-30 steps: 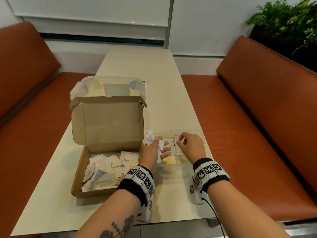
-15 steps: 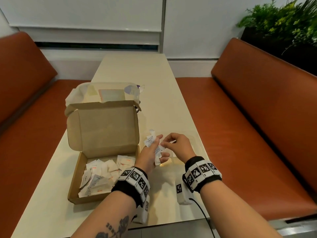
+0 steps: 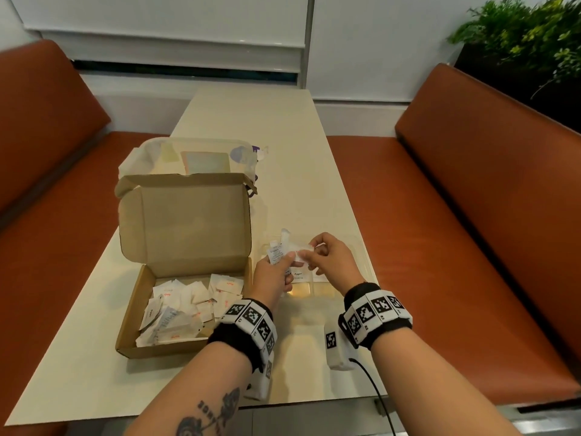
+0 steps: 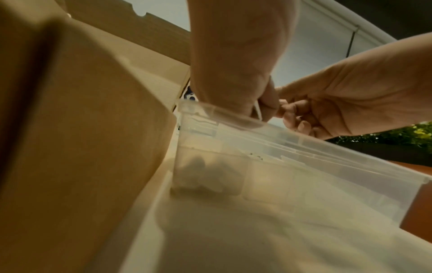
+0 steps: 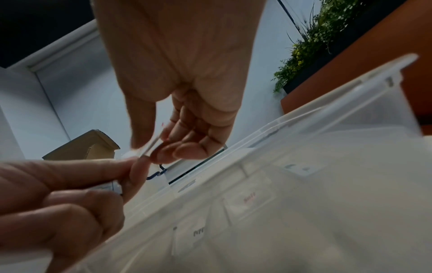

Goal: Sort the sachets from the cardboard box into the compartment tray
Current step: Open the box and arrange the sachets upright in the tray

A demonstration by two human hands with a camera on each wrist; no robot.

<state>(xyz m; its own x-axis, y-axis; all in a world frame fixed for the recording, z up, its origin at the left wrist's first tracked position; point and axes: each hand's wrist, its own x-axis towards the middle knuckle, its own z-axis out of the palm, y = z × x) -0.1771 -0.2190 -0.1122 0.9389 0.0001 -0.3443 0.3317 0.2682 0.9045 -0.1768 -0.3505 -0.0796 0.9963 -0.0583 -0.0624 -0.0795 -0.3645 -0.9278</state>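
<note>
Box and tray side by side on a table between two benches.
Sat at the near left of the table (image 3: 301, 158): the open box (image 3: 176, 313), lid upright behind, loose sachets (image 3: 188, 306) inside. Lay just right of it: the tray (image 3: 366, 272), with both hands above, left hand (image 3: 272, 276) beside right hand (image 3: 330, 258). Rested behind the box: a bag (image 3: 188, 157). Flanked the table: bench (image 3: 53, 196) left, bench (image 3: 471, 196) right. Stood behind the right bench: a plant (image 3: 528, 36).
</note>
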